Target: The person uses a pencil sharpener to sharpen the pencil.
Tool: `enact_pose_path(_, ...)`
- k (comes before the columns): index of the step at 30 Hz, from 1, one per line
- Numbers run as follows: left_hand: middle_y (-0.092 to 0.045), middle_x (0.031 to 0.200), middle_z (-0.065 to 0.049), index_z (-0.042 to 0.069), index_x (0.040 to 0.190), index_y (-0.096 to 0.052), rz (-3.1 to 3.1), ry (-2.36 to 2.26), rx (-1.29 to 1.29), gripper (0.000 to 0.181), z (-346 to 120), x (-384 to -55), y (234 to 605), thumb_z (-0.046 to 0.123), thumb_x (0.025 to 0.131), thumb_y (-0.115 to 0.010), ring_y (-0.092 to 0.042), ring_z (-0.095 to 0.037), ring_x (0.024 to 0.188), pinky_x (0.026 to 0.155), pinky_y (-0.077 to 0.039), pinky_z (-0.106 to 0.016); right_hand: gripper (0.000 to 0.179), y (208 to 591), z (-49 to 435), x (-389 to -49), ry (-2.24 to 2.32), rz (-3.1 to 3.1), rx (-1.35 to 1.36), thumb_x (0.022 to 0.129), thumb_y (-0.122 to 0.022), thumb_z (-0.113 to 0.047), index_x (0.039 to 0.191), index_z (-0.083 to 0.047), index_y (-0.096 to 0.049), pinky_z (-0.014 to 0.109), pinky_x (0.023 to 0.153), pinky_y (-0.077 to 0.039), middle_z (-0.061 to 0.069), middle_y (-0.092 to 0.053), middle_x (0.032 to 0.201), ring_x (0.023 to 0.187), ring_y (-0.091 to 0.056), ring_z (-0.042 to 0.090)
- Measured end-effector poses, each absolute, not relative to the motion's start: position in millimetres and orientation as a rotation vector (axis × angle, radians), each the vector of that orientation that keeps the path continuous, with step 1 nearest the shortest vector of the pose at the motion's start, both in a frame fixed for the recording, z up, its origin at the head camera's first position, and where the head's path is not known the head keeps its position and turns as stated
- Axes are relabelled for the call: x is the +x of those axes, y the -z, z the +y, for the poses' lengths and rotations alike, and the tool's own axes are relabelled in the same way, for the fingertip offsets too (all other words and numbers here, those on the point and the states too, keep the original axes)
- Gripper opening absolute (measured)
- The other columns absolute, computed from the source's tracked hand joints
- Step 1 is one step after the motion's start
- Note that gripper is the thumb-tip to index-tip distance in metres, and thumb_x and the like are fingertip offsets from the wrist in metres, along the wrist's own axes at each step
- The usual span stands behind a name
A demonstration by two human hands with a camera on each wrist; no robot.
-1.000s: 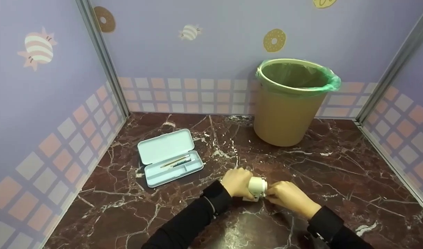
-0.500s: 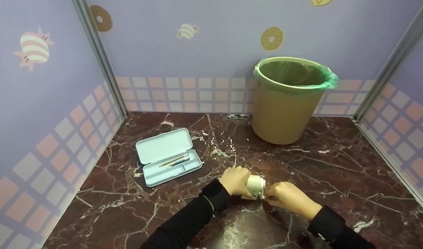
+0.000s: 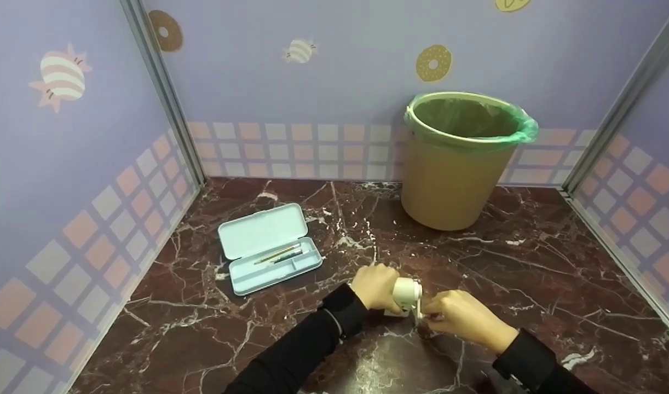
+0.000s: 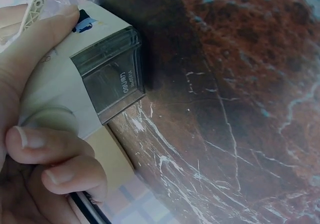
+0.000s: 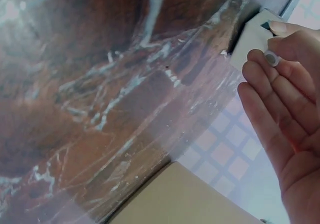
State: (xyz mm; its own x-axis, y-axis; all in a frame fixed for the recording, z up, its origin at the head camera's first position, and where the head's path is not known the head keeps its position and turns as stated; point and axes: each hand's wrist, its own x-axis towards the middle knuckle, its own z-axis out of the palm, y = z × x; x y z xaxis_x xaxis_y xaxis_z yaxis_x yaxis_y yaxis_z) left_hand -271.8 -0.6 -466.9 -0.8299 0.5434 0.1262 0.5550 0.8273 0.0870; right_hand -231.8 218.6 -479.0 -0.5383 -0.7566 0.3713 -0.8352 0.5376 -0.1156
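A cream hand-crank pencil sharpener (image 3: 405,291) rests on the marble-patterned table, its right side facing my right hand. My left hand (image 3: 374,287) grips its body from the left. In the left wrist view, the clear shavings drawer (image 4: 112,77) shows at the sharpener's base, and the left thumb lies along the body near a dark printed figure. Below the left fingers, a slim dark rod (image 4: 90,207) shows in part. The fingers of my right hand (image 3: 466,317) pinch the handle of the white crank (image 3: 419,307); its round knob (image 5: 271,59) shows between them.
An open light-blue pencil case (image 3: 263,273) lies to the left, with pencils (image 3: 280,256) in it. At the back right stands a beige waste bin (image 3: 449,186) with a green liner (image 3: 526,128). White crumbs are scattered mid-table. Patterned walls enclose the back and sides.
My right hand has shifted slightly right and down with the crank, whose arm now points downward. My left hand and the sharpener stay in place.
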Motion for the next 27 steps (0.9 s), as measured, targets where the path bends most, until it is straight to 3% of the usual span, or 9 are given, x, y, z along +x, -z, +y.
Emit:
enact_pose_path(10, -0.075, 0.084, 0.0, 0.015, 0.086, -0.073, -2.948, 0.16, -0.872, 0.05, 1, -274, 465, 0.051, 0.058, -0.094, -0.07, -0.018, 0.073, 0.057, -0.053, -0.034, 0.036, 468, 218, -226, -0.418, -2.414, 1.309, 0.073, -0.087, -0.017, 0.062, -0.023, -0.053, 0.01, 0.052, -0.028, -0.01, -0.05, 0.057, 0.059, -0.032, -0.009)
enact_pose_path(15, -0.075, 0.085, 0.0, 0.014, 0.09, -0.074, -2.968, 0.153, -0.88, 0.049, 2, -275, 464, 0.047, 0.059, -0.095, -0.07, -0.017, 0.074, 0.06, -0.055, -0.033, 0.032, 463, 220, -226, -0.425, -2.382, 1.307, 0.069, -0.087, -0.014, 0.064, -0.023, -0.057, 0.01, 0.052, -0.03, -0.01, -0.052, 0.058, 0.059, -0.033, -0.008)
enact_pose_path(22, -0.076, 0.086, 0.0, 0.014, 0.091, -0.074, -2.965, 0.128, -0.903, 0.049, 3, -274, 465, 0.046, 0.06, -0.094, -0.073, -0.018, 0.078, 0.061, -0.057, -0.036, 0.018, 455, 224, -224, -0.432, -2.376, 1.301, 0.069, -0.086, -0.009, 0.075, -0.02, -0.073, 0.013, 0.056, -0.044, -0.01, -0.068, 0.068, 0.06, -0.055, -0.001)
enact_pose_path(27, -0.076, 0.084, 0.001, 0.015, 0.089, -0.073, -2.957, 0.138, -0.917, 0.046, 4, -275, 466, 0.044, 0.06, -0.094, -0.071, -0.017, 0.074, 0.06, -0.056, -0.034, 0.022, 443, 226, -227, -0.446, -2.354, 1.292, 0.069, -0.086, -0.004, 0.086, -0.016, -0.08, 0.018, 0.06, -0.051, -0.006, -0.075, 0.077, 0.064, -0.064, 0.007)
